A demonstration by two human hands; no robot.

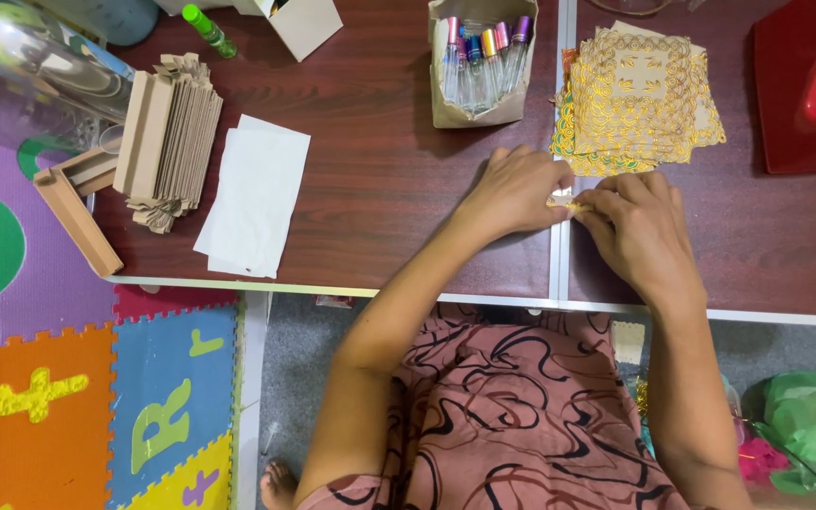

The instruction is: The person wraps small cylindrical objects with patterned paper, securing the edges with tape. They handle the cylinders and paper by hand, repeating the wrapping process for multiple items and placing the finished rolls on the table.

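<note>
My left hand (514,192) and my right hand (639,227) meet over the seam between two dark brown tables (380,142). Both pinch a small yellow patterned piece of paper (564,202), mostly hidden by the fingers. Just beyond my hands lies a fanned stack of yellow and gold ornate paper cut-outs (637,99). A tan paper box (481,71) holding several small glass vials with coloured caps stands behind my left hand.
A stack of flat brown card pieces (167,127) and white sheets (255,194) lie at the left. A green-capped tube (208,30) and white box (299,21) sit at the back. A red plastic stool (805,85) is far right; foam puzzle mats (49,397) cover the floor.
</note>
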